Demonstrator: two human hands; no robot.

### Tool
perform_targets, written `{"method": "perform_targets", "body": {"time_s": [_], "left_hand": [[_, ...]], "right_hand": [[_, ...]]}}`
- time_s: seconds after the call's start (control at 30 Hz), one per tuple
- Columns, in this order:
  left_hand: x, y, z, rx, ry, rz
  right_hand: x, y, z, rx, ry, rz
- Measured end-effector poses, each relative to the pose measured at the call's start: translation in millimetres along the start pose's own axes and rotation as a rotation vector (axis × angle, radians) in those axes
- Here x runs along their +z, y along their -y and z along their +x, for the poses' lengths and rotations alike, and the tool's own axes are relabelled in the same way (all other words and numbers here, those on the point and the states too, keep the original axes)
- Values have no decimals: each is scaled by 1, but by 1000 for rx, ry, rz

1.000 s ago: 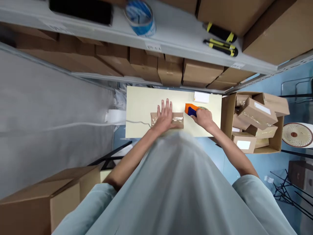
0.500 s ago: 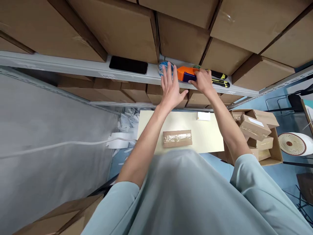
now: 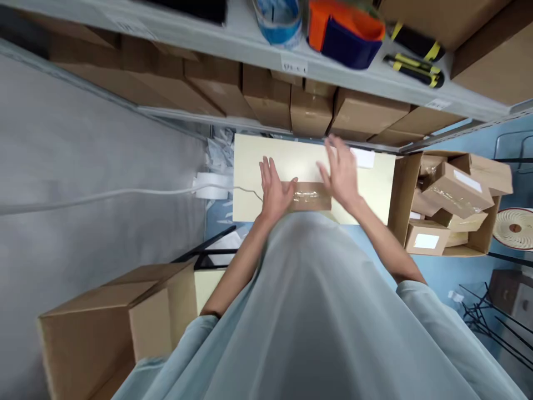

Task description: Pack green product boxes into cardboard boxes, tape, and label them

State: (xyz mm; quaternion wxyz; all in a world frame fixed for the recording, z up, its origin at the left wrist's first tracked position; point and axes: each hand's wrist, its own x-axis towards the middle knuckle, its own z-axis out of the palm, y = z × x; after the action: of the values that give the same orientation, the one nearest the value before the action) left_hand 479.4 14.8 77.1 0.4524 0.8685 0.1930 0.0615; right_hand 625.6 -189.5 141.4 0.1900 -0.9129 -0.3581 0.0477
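A small taped cardboard box (image 3: 310,197) lies on the cream tabletop (image 3: 250,208) close in front of my body. At its left end is my left hand (image 3: 275,191), fingers spread, with the thumb at the box's corner; I cannot tell whether it presses on it. My right hand (image 3: 341,172), a little blurred, is over the table at the box's right end with its fingers apart and nothing in them. Right beside its fingers lies a white slip or pad (image 3: 363,158). On the shelf above rests an orange and navy tape dispenser (image 3: 347,36).
The grey shelf (image 3: 250,41) crosses the top, holding a blue tape roll (image 3: 278,22) and box cutters (image 3: 416,69). A carton (image 3: 397,194) of small parcels stands right, near a fan (image 3: 516,228). A white label roll (image 3: 213,186) and cable lie left; an open box (image 3: 95,328) is lower left.
Both hands have come down from the shelf to the table. My right hand has let go of the tape dispenser, which stays on the shelf. The view has tilted downward.
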Motion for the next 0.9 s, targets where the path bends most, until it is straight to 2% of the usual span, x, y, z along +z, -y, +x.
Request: {"method": "perform_targets", "body": {"time_s": [0.07,0.13,0.2,0.27,0.37,0.43,0.53,0.6,0.7,0.77,0.83,0.9], "left_hand": [[20,15,-38,-4,137,71],[37,21,-65,74,320,138],[46,25,-78,155,472,194],[46,31,-83,182,541,240],[35,46,-83,137,508,278],[31,54,-85,80,446,260],[38,57,-88,-21,325,157],[47,53,-86,-140,213,87],[58,47,-74,-416,72,-8],[59,47,-63,-573,62,-77],[57,51,-52,-642,86,-125],[53,58,-43,-631,105,-160]], "right_hand": [[45,17,-60,-43,184,117],[78,24,-101,-85,365,208],[96,19,-123,-105,473,249],[99,5,-132,-103,511,266],[95,-22,-140,-10,458,278],[96,-36,-148,119,402,298],[105,-48,-163,361,428,412],[112,-47,-168,471,440,504],[119,-37,-162,530,300,564],[124,-29,-150,541,206,593],[130,-22,-135,556,169,636],[137,-21,-122,565,152,666]]}}
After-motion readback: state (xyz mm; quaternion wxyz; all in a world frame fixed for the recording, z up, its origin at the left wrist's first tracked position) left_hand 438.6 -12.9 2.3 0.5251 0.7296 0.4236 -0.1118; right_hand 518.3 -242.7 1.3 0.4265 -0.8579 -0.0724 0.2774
